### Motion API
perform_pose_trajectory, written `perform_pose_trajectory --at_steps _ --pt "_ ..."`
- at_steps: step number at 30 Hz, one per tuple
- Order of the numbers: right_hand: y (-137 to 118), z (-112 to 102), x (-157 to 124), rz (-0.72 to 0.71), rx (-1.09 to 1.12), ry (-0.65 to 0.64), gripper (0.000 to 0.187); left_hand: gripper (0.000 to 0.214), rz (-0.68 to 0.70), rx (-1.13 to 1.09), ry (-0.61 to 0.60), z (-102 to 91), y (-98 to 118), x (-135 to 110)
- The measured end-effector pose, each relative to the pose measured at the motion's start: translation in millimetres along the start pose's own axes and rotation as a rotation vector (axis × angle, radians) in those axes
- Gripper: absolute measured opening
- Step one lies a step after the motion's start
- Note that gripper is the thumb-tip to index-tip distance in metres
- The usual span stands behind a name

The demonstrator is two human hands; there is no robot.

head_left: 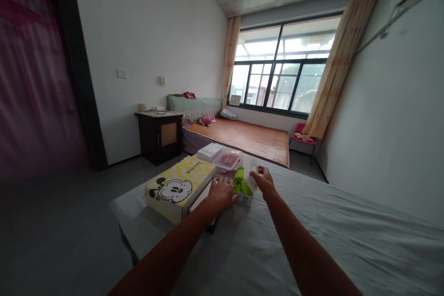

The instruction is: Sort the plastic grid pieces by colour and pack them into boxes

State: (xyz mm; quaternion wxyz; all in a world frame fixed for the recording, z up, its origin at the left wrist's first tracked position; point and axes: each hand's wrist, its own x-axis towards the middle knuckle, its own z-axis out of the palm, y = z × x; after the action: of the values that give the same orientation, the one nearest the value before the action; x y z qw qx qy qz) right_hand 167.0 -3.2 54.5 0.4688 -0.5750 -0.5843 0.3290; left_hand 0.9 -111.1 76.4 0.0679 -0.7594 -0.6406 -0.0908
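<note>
Both my arms reach forward over a bed covered with a grey sheet (312, 231). My left hand (222, 193) rests, fingers curled, on the rim of a clear box holding something green (242, 185). My right hand (264, 180) pinches a clear plastic lid (249, 169), held upright just above that box. A second clear box with pink contents (228, 159) sits right behind it, and a small white box (209, 151) stands further left. A yellow box with a cartoon dog print (178, 185) lies beside my left wrist.
The sheet's near corner ends at left above a grey floor (69, 222). Across the room stand a dark bedside cabinet (159, 134), a low bed with a bamboo mat (246, 138), a red chair (304, 141) and a large curtained window (280, 78).
</note>
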Motion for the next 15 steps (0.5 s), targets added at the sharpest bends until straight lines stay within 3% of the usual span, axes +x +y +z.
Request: perform_pose_trajectory --at_steps 4,8,15 --pt "22.0 -45.7 -12.6 0.056 0.212 0.031 0.071 0.079 -0.104 0.006 -0.102 4.3 15.3 17.8" --pt "60.1 -84.4 -37.9 0.156 0.344 0.039 0.07 0.1 -0.191 0.06 -0.176 12.6 35.8 34.4" --pt "108.6 -110.9 -59.6 0.213 0.569 -0.014 0.067 0.103 -0.294 0.087 -0.155 33.0 59.7 46.6"
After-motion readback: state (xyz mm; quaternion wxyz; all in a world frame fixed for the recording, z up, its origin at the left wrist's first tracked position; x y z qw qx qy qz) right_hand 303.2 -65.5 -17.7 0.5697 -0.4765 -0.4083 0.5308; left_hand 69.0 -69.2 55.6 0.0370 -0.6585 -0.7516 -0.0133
